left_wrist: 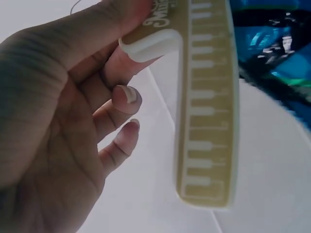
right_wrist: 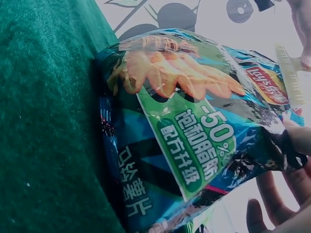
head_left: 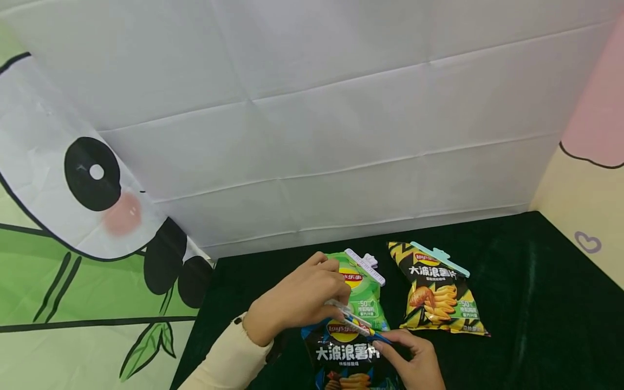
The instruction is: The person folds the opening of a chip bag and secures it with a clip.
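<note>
A blue-and-black bag of potato chips (head_left: 347, 353) lies at the front, its picture side up in the head view. My left hand (head_left: 302, 295) pinches a pale bag clip (left_wrist: 206, 107) with a piano-key pattern between thumb and fingers. In the right wrist view the clip (right_wrist: 290, 80) lies along the bag's top edge; whether it grips the bag cannot be told. My right hand (head_left: 414, 360) pinches the right end of that edge with thumb and fingers. Part of the bag falls below the head view.
Behind the front bag lies a green chip bag (head_left: 363, 303) with a whitish-lilac clip (head_left: 364, 266) on its top. To the right is a black-and-yellow chip bag (head_left: 434, 295) with a light-blue clip (head_left: 441, 258). Dark green cloth (head_left: 512, 303) covers the table.
</note>
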A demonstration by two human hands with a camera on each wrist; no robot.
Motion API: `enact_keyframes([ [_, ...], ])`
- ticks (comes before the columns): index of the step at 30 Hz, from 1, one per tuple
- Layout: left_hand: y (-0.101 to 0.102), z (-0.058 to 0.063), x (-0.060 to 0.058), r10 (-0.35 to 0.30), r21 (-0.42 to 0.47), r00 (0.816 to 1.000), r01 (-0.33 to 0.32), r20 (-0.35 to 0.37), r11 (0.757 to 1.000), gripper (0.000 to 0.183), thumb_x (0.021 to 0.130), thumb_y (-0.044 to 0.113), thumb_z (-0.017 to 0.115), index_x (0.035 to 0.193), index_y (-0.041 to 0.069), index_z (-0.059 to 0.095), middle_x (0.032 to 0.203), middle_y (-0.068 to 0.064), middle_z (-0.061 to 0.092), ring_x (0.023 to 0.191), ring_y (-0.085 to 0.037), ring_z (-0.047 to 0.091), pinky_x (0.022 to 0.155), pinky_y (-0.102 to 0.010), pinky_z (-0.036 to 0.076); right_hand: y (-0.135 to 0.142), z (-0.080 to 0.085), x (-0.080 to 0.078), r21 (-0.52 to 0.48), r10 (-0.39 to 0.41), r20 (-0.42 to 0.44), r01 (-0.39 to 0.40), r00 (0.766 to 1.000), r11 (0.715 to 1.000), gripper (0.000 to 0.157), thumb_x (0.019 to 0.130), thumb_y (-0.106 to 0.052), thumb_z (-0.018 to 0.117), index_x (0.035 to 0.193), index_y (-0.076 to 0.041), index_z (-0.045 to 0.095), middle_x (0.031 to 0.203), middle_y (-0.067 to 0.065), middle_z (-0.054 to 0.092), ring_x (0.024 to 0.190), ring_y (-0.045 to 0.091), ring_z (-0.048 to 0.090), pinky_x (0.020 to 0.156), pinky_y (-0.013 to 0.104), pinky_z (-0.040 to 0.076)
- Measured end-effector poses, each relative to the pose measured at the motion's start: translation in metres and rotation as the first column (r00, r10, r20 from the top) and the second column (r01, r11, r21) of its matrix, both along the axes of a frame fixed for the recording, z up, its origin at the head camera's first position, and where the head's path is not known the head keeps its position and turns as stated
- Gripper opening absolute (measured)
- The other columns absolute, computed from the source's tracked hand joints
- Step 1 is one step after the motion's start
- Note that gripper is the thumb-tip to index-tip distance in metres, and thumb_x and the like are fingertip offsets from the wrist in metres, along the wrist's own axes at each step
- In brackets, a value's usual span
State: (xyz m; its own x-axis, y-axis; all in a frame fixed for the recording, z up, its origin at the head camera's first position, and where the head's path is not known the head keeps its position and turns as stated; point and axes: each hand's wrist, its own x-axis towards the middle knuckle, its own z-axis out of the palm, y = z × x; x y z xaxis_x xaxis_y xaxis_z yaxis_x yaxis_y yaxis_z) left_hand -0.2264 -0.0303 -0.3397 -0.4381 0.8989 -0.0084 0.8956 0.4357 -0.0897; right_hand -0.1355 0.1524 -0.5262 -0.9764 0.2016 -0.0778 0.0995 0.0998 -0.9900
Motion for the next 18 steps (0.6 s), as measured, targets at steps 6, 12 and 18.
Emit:
enact_keyframes([
  [6, 0.013, 0.006, 0.002, -0.045, -0.063, 0.998, 0.041, -0.051, 0.997, 0.016, 0.076, 0.044, 0.076, 0.081, 0.031, 0.069, 0.081, 0.020, 0.067, 0.077, -0.006, 0.044, 0.085, -0.025, 0.035, -0.001, 0.002, 0.000, 0.009, -0.011, -0.005, 0.011, 1.000, 1.000, 0.011, 0.077, -0.025, 0.077, 0.087, -0.024, 0.073, 0.089, -0.006, 0.071, 0.084, 0.007, 0.063, 0.079, 0.023, 0.050],
  [12, 0.021, -0.001, 0.002, -0.017, -0.085, 1.000, 0.017, 0.002, 0.996, 0.012, 0.077, 0.041, 0.076, 0.081, 0.031, 0.070, 0.081, 0.020, 0.067, 0.082, -0.004, 0.048, 0.085, -0.025, 0.037, 0.000, 0.002, 0.001, 0.015, -0.007, 0.034, 0.006, 0.999, 1.000, 0.013, 0.076, -0.027, 0.077, 0.089, -0.026, 0.074, 0.104, -0.008, 0.069, 0.090, 0.006, 0.058, 0.079, 0.023, 0.048],
  [18, 0.024, -0.009, 0.001, -0.034, -0.071, 0.999, 0.034, 0.000, 0.997, 0.014, 0.078, 0.044, 0.074, 0.083, 0.031, 0.071, 0.082, 0.020, 0.067, 0.084, -0.005, 0.049, 0.085, -0.026, 0.036, 0.001, -0.002, 0.002, -0.079, 0.064, 0.062, -0.059, 0.996, 0.995, 0.023, 0.076, -0.023, 0.078, 0.097, -0.015, 0.072, 0.088, 0.004, 0.064, 0.052, 0.008, 0.043, 0.047, 0.022, 0.040],
])
